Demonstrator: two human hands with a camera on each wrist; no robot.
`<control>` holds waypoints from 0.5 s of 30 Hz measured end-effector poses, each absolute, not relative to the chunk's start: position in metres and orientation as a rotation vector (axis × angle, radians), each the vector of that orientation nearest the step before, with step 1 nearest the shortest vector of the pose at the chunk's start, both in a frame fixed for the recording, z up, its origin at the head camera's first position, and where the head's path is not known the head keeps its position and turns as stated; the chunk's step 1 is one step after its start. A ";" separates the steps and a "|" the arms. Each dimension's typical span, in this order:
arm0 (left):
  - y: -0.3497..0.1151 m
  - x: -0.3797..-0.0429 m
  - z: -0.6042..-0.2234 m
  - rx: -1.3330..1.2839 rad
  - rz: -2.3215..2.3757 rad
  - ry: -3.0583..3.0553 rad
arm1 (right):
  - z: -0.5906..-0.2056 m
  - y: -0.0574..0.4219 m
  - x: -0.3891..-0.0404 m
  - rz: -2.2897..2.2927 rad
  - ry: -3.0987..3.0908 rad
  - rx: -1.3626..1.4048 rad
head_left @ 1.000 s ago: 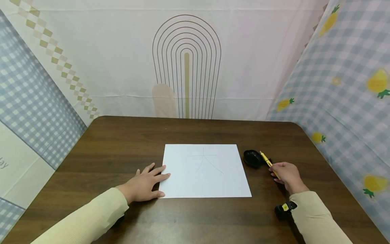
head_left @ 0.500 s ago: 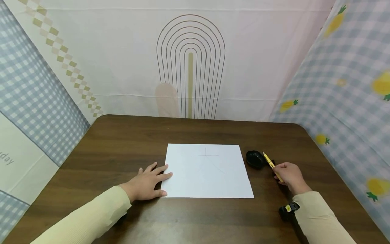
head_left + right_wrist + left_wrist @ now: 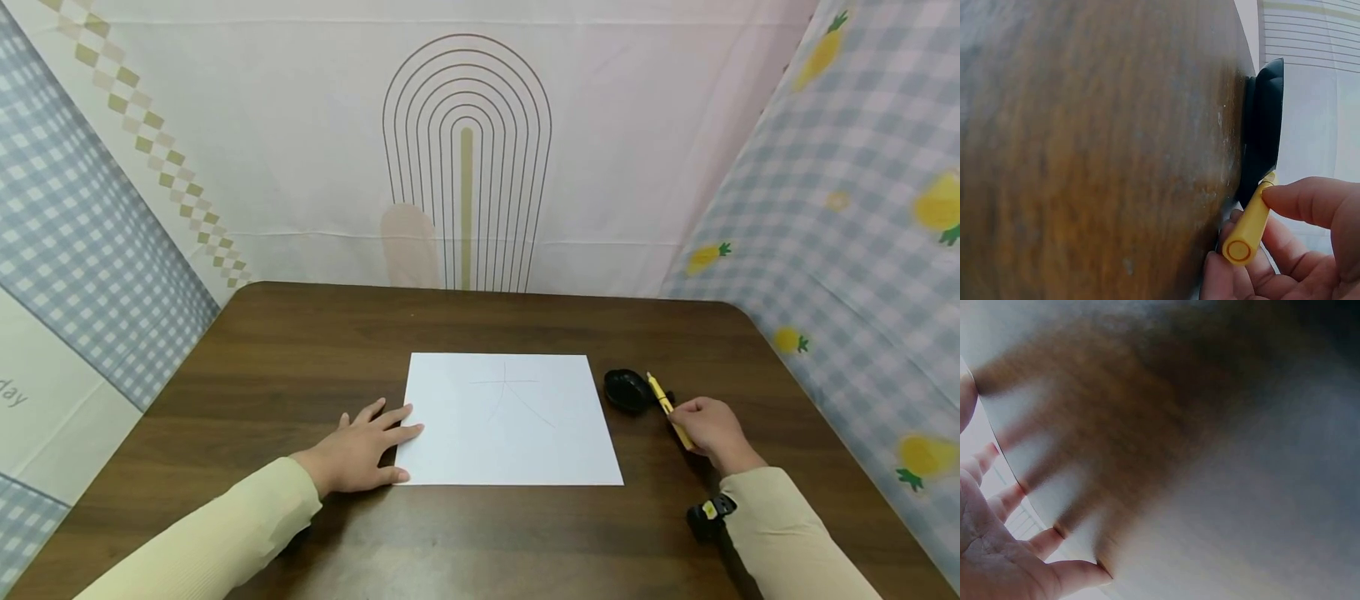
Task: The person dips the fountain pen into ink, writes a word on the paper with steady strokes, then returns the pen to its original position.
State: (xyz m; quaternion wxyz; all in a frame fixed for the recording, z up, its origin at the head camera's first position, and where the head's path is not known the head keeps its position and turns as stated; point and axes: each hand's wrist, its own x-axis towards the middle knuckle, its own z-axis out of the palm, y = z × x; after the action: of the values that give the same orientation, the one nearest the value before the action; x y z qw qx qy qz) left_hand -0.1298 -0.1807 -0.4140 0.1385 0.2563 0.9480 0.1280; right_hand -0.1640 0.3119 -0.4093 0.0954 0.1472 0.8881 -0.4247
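Note:
In the head view, a white sheet of paper (image 3: 510,454) with thin drawn lines lies on the brown table. My left hand (image 3: 356,454) rests with spread, straight fingers on the table and the sheet's left edge; the left wrist view shows its palm side (image 3: 997,562). To the right of the paper, my right hand (image 3: 712,429) pinches a yellow pen (image 3: 661,395) between thumb and fingers. The pen's far end overlaps the right side of a small black dish (image 3: 627,390). Seen from the right wrist, the pen (image 3: 1250,228) points away, toward the dark dish (image 3: 1263,125).
The brown wooden table (image 3: 480,533) reaches back to a white patterned cloth (image 3: 300,150). Checked cloth with printed fruit (image 3: 840,275) hangs along the right side, and blue checked cloth (image 3: 82,208) along the left. A black wrist camera (image 3: 705,518) sits at the right sleeve.
The head view has shifted slightly. My right fingers have shifted a little on the pen, and more of its rear end shows now. The left hand stays on the paper's edge.

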 end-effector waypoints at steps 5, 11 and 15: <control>-0.182 -0.131 -0.416 0.736 0.378 2.736 | -0.408 0.311 -0.162 -1.251 2.621 0.441; -0.183 -0.131 -0.416 0.732 0.394 2.731 | -0.408 0.309 -0.162 -1.259 2.624 0.430; -0.183 -0.132 -0.415 0.731 0.414 2.724 | -0.408 0.309 -0.161 -1.240 2.632 0.432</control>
State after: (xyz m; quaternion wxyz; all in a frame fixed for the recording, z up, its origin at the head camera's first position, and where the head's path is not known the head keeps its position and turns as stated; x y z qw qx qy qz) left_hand -0.1317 -0.1831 -0.4153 0.1449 0.2536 0.9455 0.1438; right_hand -0.1612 0.3095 -0.4079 0.1001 0.1461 0.8903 -0.4195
